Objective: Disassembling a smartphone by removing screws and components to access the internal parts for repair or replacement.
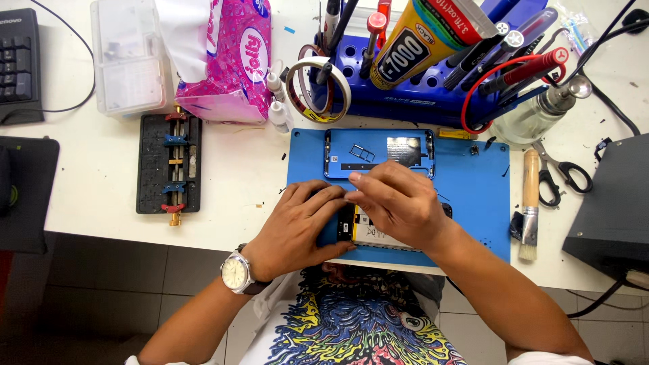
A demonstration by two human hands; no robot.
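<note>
- An opened phone (357,226) lies near the front edge of a blue work mat (473,203), its battery and dark circuit board showing between the two hands; most of it is covered by them.
- The left hand (301,226) lies curled over the phone's left end, fingers bent and closed on its edge, thumb along the near side. A wristwatch (236,272) with a pale dial sits on that wrist.
- The right hand (399,199) rests on the phone's upper right part, fingers drawn together and pointing left, their tips touching the left hand's fingertips. Whether they pinch a small part cannot be told.
- Just behind the hands, on the same mat, lies a blue phone back cover (378,154), inside up.
- Right of the mat lie a wooden-handled brush (529,206) and black-handled scissors (561,177), with a glass dispenser bottle (537,111) behind them.
- At the back stands a blue tool rack (412,88) holding screwdrivers and a large glue tube (422,37); a tape roll (318,88) leans on its left side.
- To the left are a pink tissue pack (230,61) and a black clamp fixture (169,164).
</note>
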